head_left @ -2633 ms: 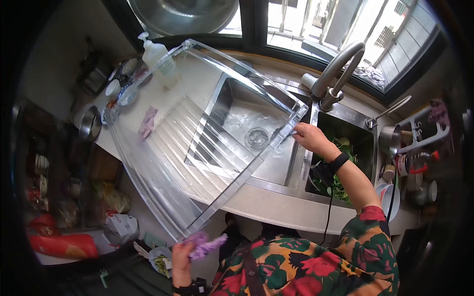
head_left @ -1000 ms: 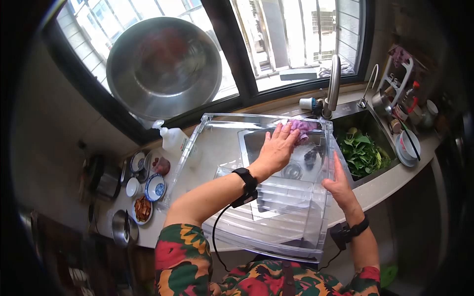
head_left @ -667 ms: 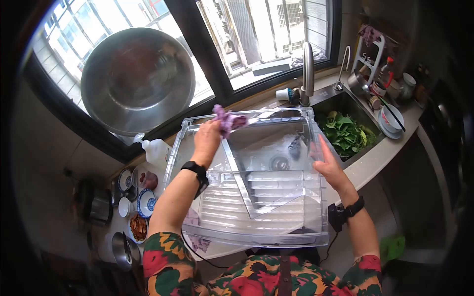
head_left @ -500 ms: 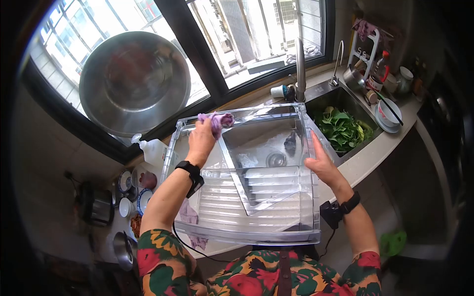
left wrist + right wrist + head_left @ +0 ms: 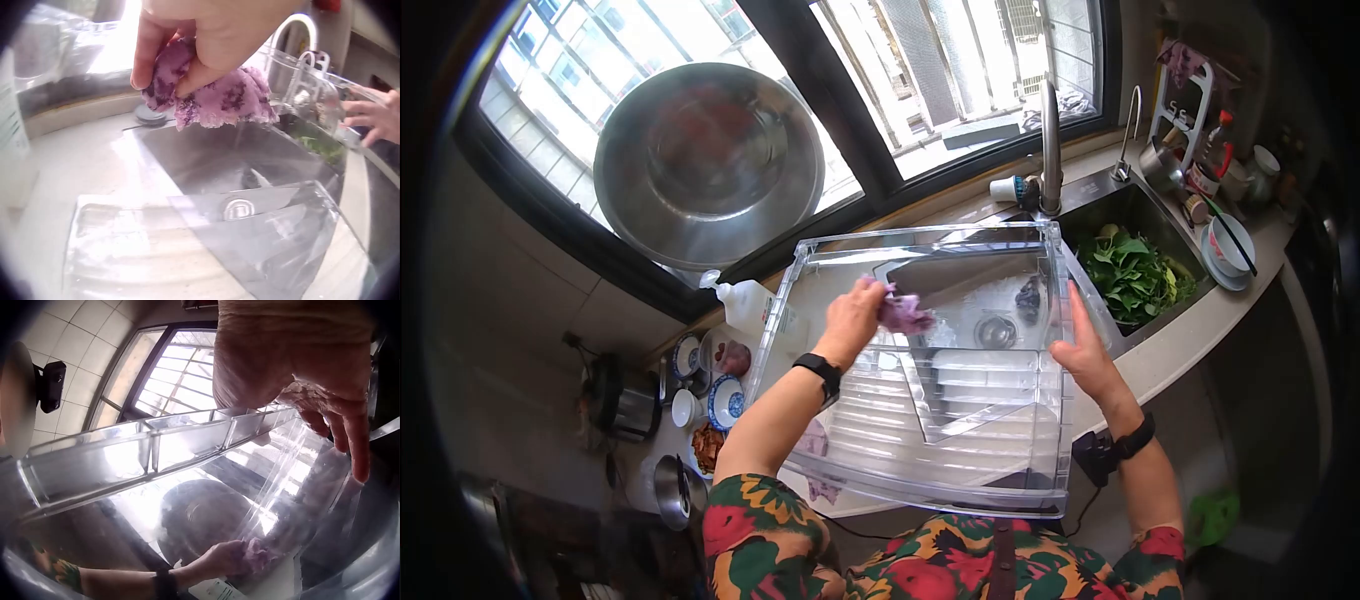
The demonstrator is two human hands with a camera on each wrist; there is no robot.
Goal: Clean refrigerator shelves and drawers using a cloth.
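Observation:
A large clear plastic drawer (image 5: 920,498) with a ribbed bottom lies over the counter and the left sink basin. My left hand (image 5: 852,322) pinches a crumpled purple cloth (image 5: 905,312) above its inside, left of the middle. The left wrist view shows the cloth (image 5: 228,100) bunched between thumb and fingers, hanging over the basin. At the drawer's right side, my right hand (image 5: 1090,352) grips the wall. In the right wrist view, the palm of that hand (image 5: 294,356) covers part of the rim (image 5: 150,447), with several fingers on one side; its thumb is mostly hidden.
Leafy greens (image 5: 1135,275) fill the right basin, under a tall faucet (image 5: 1050,150). A soap bottle (image 5: 745,303), small bowls (image 5: 726,402) and a rice cooker (image 5: 625,400) stand left. A big steel basin (image 5: 705,165) leans at the window. Another purple cloth (image 5: 812,445) lies near the front edge.
The drawer has turned from slanted to nearly square with the counter. My left hand carried the cloth from its near corner to the far right, then far left, and now toward the middle.

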